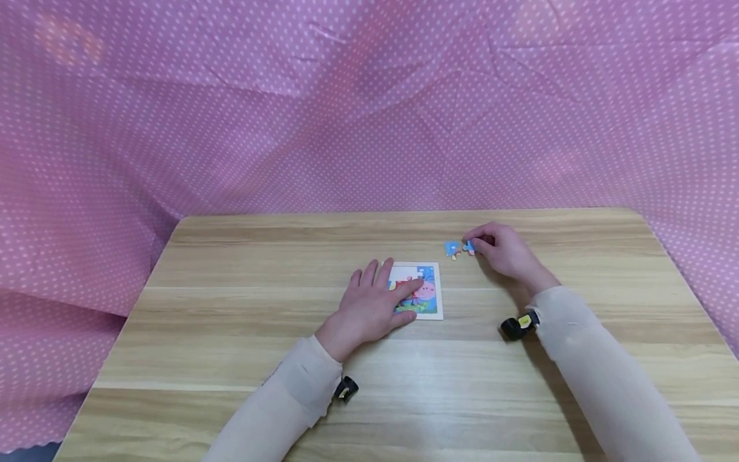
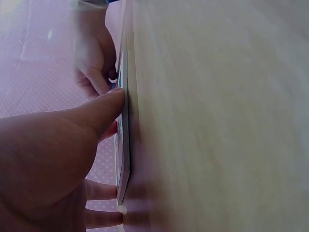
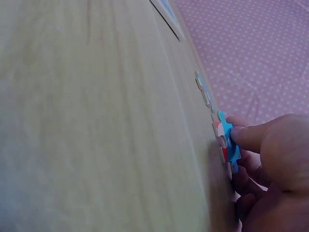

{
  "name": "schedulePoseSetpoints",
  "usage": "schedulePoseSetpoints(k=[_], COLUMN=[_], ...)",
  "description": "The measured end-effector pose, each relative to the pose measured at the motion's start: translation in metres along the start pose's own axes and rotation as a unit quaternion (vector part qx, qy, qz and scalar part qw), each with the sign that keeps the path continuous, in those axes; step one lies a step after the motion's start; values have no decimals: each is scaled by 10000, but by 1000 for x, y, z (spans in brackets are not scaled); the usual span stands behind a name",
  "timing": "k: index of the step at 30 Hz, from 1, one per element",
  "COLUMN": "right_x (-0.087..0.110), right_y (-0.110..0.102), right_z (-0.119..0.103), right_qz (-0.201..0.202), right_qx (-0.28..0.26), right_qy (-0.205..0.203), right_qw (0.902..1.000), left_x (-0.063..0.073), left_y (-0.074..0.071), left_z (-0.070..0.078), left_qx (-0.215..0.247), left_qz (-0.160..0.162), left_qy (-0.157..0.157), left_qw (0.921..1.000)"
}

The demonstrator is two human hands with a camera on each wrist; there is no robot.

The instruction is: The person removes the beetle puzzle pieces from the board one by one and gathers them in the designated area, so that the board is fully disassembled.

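pink cloth backdrop (image 1: 369, 128), printed with small white dots, hung in folds behind the worktop. worktop (image 1: 231, 321): light wood grain, rounded far corners.

item: puzzle board (image 1: 441, 292), square, white rim, lying flat near the middle of the worktop; cartoon picture with a pink figure, blue ground and green along the near side; plain white area at the far side.

item: left hand (image 1: 366, 308), laid over the left part of the board, fingers straight and spread, index finger across the picture, thumb at the near edge.

item: right hand (image 1: 508, 250), beyond the board and to its right, thumb and fingers pinching one puzzle piece (image 3: 229, 137), blue with red and pink; whether it touches the worktop, cannot tell.

item: loose piece (image 1: 451, 248), mostly blue, flat on the worktop, just left of the pinched one.

also: two pale sleeves (image 1: 606, 366); black device (image 1: 518, 326) at the right wrist, similar black unit (image 1: 346, 389) at the left.
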State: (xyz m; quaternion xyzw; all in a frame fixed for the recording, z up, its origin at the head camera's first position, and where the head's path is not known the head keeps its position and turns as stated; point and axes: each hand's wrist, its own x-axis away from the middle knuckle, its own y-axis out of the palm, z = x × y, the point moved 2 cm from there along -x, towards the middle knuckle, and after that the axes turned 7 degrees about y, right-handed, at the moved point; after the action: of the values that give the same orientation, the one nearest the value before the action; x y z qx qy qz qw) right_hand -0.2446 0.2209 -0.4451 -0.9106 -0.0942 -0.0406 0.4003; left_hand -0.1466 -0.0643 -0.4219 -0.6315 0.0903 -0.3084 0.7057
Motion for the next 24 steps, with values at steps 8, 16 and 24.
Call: schedulePoseSetpoints(k=[8, 16, 24], right_x=[-4, -7, -5], right_y=[3, 4, 2], right_z=[1, -1, -1], right_qz=[26, 91, -13], right_qx=[29, 149, 138], right_qy=[-1, -77, -139], right_qw=[10000, 9998, 9998], left_x=[-1, -2, -2], left_y=[0, -1, 0], left_z=[-1, -1, -1], left_qx=[8, -3, 53], left_qz=[-60, -63, -39], left_qy=[-21, -22, 5], left_qw=[10000, 10000, 10000])
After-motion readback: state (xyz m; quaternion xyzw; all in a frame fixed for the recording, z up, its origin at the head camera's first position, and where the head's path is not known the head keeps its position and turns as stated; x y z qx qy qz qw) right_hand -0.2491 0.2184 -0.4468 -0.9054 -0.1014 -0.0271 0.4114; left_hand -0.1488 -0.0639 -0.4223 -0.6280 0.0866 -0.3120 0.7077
